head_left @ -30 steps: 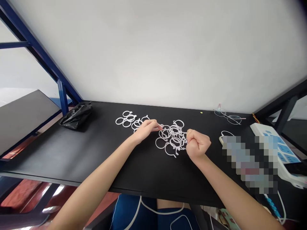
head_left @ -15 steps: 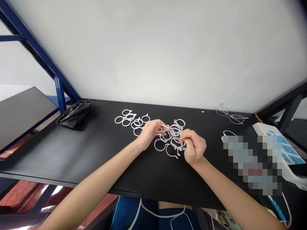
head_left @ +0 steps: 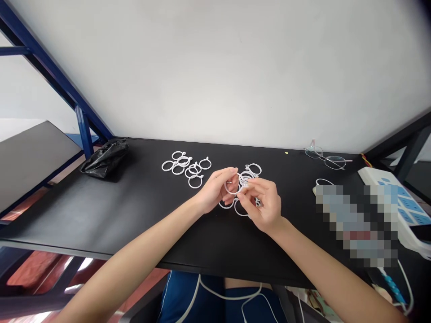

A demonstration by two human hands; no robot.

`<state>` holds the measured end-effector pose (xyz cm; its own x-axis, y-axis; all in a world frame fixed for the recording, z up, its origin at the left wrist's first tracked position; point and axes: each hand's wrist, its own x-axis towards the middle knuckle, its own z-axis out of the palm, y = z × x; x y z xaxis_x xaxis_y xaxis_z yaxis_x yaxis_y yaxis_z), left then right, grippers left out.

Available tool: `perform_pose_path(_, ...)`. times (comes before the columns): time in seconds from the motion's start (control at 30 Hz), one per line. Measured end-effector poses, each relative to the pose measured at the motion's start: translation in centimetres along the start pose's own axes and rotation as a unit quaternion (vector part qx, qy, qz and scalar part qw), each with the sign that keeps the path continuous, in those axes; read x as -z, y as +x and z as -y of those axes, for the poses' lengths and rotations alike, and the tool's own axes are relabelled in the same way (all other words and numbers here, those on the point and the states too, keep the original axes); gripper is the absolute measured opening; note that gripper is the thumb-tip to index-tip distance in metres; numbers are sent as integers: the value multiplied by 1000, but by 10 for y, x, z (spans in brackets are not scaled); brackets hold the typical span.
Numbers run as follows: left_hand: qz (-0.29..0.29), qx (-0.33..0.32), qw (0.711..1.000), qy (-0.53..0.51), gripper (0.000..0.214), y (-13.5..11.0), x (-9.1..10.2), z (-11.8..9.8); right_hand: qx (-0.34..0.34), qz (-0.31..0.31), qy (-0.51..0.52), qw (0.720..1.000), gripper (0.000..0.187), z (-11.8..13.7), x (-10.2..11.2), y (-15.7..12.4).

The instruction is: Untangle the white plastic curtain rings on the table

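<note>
My left hand (head_left: 217, 190) pinches a white plastic ring (head_left: 231, 193) with a small clasp end, the kind like a curtain ring. From the other side, my right hand (head_left: 264, 202) has thumb and fingers closed at the same ring's right end. Beneath and behind my hands lies a pile of similar white rings (head_left: 255, 169), partly hidden by my fingers. To the left, a second loose group of white rings (head_left: 178, 169) rests flat on the black table (head_left: 141, 202).
A crumpled black plastic bag (head_left: 105, 159) sits at the table's left rear. Eyeglasses (head_left: 335, 162) lie at the right rear. A white power strip (head_left: 400, 202) and a blurred-out object (head_left: 353, 224) with a cable are on the right. A wall (head_left: 215, 80) stands behind.
My right hand has moved left and up from the pile and its fingers now meet the ring in my left hand. My left hand has shifted slightly right and tilted the ring up.
</note>
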<state>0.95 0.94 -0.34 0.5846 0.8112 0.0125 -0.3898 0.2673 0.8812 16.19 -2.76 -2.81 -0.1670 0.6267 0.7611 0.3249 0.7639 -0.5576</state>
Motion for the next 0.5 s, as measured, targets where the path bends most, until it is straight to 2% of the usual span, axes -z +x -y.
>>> perform_pose_path(0.13,7,15,1000,-6,41,-1,0,-2,2,-23,-26,999,32,0,-1,0)
perform_pose_path(0.23,9,10,1000,-4,41,-1,-3,-1,31,-31,-44,998,19,0,0,3)
perform_pose_path(0.3,0,0,1000,5,40,-1,-6,1,50,-42,-48,997,17,-1,0,4)
perform_pose_path(0.4,-27,-43,998,46,35,-3,-11,5,60,-40,-55,996,17,-1,0,5)
perform_pose_path(0.5,-67,-121,980,140,32,-7,-15,10,52,-43,-56,996,15,-1,0,3)
